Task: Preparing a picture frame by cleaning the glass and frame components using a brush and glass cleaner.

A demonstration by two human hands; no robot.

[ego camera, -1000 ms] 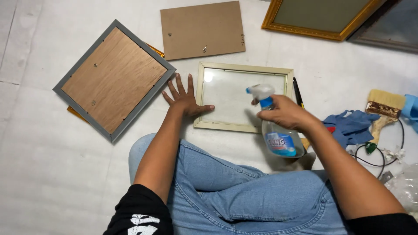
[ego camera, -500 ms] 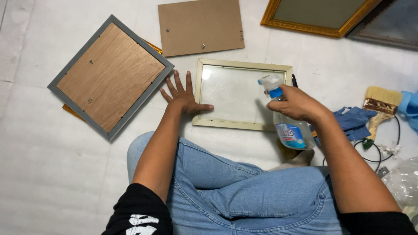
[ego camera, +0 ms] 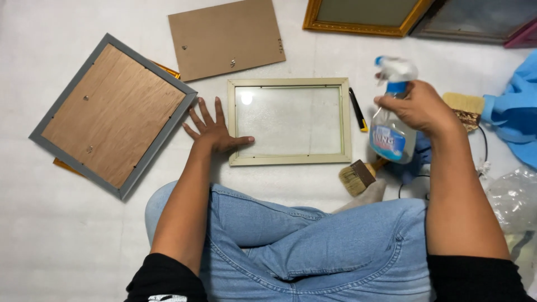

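A cream picture frame with a glass pane lies flat on the white floor in front of my knees. My left hand rests flat, fingers spread, on the floor at the frame's left edge, thumb touching its lower corner. My right hand grips a clear spray bottle with a blue and white trigger head, lifted to the right of the frame. A black marker lies along the frame's right side.
A grey frame with wooden backing lies at the left, a brown backing board behind. A gold frame sits at the top. Two paintbrushes, blue cloth, a cable and a plastic bag lie at the right.
My right hand has carried the spray bottle away from over the glass, up and to the right. The left hand has stayed at the frame's left edge. The view shifted right.
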